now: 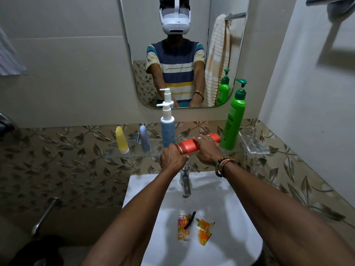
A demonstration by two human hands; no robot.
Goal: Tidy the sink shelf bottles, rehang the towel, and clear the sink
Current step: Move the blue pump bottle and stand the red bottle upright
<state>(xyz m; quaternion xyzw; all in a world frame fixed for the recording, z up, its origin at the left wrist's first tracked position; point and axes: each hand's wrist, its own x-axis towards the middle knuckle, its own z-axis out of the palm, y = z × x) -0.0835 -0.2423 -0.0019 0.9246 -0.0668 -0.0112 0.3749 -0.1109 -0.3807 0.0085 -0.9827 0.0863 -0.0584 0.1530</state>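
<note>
While the left hand (pixel 172 159) and right hand (pixel 207 153) curl their fingers round the red bottle (pixel 187 147), held sideways over the glass shelf (pixel 134 153), bottle-tidying is in hand; next it probably needs standing upright.

Five bottles at the glass shelf (pixel 134 153): one yellow squeeze bottle (pixel 122 140), one grey squeeze bottle (pixel 145 139), one white pump bottle (pixel 167 129), one green pump bottle (pixel 233 121), one red bottle (pixel 187 146). Two hands on that last one: my left hand (pixel 172 158), my right hand (pixel 207 151). Three bits in the sink (pixel 138 182): one orange sachet (pixel 182 228), one black strip (pixel 190 219), one crumpled orange wrapper (pixel 204 230). One tap (pixel 185 181), one mirror (pixel 146 83), one clear soap tray (pixel 253 144).
</note>
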